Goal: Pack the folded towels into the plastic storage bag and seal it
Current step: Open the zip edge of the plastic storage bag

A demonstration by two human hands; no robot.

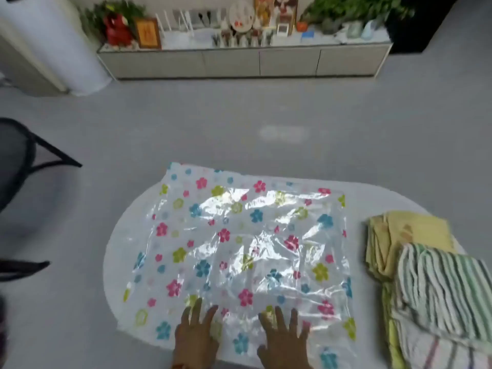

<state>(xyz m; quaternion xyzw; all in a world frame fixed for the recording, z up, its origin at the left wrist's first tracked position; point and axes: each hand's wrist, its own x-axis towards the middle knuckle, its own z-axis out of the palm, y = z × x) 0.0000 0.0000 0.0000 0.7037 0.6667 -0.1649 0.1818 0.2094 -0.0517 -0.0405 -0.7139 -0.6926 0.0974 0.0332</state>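
Pressing both hands, left hand (pixel 195 334) and right hand (pixel 283 339), fingers spread flat, on the empty bag (pixel 239 249) mid-worktop; towels (pixel 426 275) piled at the right edge could topple, and slick plastic could slide.

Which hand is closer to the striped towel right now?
Right. The right hand lies flat on the plastic storage bag, short of the striped towel at the table's right side. The left hand also rests on the bag, further left.
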